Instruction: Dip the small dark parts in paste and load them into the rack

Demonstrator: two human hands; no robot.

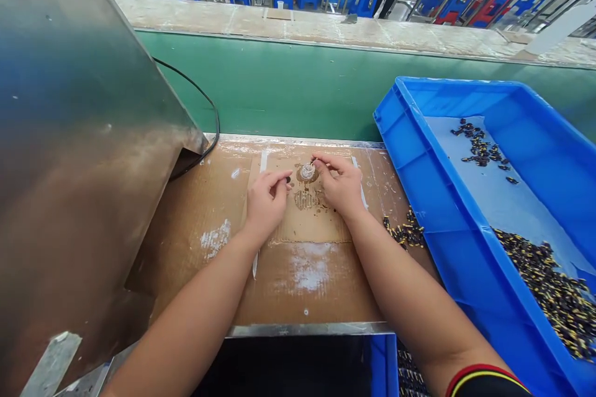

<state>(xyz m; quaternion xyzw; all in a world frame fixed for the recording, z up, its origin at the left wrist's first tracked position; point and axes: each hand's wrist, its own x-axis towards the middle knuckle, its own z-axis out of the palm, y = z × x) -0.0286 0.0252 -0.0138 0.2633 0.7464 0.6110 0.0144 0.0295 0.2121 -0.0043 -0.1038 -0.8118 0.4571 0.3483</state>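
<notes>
My left hand (267,203) is closed in a pinch, and a small black part (288,180) shows at its fingertips. Opposite it, my right hand (341,187) pinches at the edge of a small round whitish mound (307,170), possibly paste. What sits between its fingertips is too small to make out. Beneath the mound, a dark damp stain marks the cardboard sheet (288,232). Closer to me on that sheet is a round patch of striped marks (305,200). Small black-and-yellow parts (405,231) lie loose beside my right forearm.
A large blue crate (442,198) stands at the right with many black-and-yellow parts (544,285) on a pale liner. A metal housing (84,155) fills the left side, with a black cable (205,96) behind it. The green partition (288,87) borders the bench's far edge.
</notes>
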